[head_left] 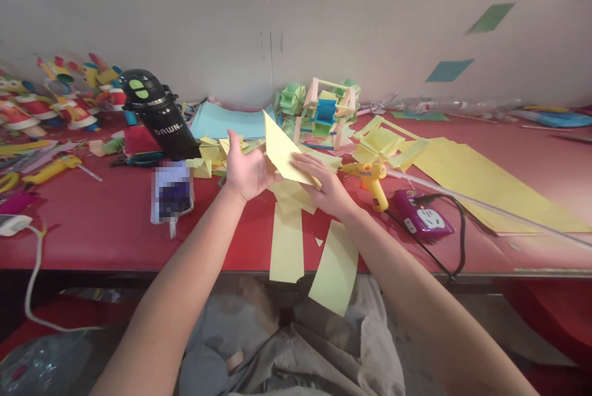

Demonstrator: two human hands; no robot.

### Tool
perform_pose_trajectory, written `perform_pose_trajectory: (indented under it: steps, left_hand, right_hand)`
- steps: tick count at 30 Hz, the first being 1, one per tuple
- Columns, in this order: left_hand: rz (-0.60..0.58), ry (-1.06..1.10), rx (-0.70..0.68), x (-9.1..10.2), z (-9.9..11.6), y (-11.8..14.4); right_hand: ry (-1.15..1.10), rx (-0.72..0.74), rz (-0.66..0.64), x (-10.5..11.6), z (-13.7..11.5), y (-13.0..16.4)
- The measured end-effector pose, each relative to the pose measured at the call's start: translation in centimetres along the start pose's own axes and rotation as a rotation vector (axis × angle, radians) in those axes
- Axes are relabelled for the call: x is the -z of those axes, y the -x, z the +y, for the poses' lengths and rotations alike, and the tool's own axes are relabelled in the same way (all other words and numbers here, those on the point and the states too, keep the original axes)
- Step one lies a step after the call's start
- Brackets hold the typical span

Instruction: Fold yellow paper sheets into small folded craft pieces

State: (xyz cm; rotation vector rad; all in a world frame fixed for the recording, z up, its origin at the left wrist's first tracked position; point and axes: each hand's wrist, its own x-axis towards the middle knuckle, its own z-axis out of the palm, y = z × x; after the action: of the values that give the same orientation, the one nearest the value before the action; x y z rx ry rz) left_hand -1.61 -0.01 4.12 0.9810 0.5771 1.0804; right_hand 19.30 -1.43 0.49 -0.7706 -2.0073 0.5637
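A folded sheet of pale yellow paper is held up over the red table. My right hand grips its lower right part, fingers flat on the front face and thumb hidden beneath. My left hand is at the paper's left edge, thumb stretched upward and apart, its other fingers partly hidden behind the sheet. Two pale yellow paper strips, a left strip and a right strip, stick out past the table's front edge. More yellow paper pieces lie beneath my hands.
To the left stand a black bottle and a phone. On the right are a yellow glue gun, a purple power socket with a cord, and large yellow sheets. Behind my hands stands a paper-and-stick wheel model.
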Motion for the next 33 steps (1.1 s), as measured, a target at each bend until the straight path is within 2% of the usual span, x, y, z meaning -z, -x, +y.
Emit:
perform_pose_trajectory:
  steps: [2, 7, 11, 14, 18, 28, 30, 33]
  left_hand:
    - [-0.001, 0.014, 0.013, -0.1, 0.3, 0.1]
    - [0.023, 0.09, 0.041, 0.0, 0.7, 0.2]
    - [0.037, 0.177, 0.007, 0.5, 0.4, 0.0]
    - [0.113, 0.174, -0.041, 0.8, -0.1, -0.5]
    - [0.199, 0.092, -0.1, 0.5, -0.9, -1.1]
    - [0.284, -0.004, -0.173, 0.1, -1.1, -1.2]
    - [0.285, -0.023, -0.168, 0.1, -1.2, -1.2]
    - [0.278, -0.05, -0.15, 0.1, -1.5, -1.3]
  right_hand:
    - [-0.046, -0.041, 0.035, 0.1, -0.3, 0.0]
    - [-0.12, -0.279, 0.205, 0.0, -0.7, 0.2]
    - [-0.129, -0.328, 0.4, 0.2, -0.3, 0.1]
    - [-0.179, -0.378, 0.471, 0.5, -0.1, -0.1]
    - [-0.327, -0.482, 0.403, 0.4, -0.2, -0.2]
    - [-0.61, -0.585, 0.219, 0.0, -1.0, -0.1]
    - [-0.642, -0.617, 0.22, 0.1, -0.9, -0.1]
    - [-0.639, -0.632, 0.31, 0.2, -0.5, -0.1]
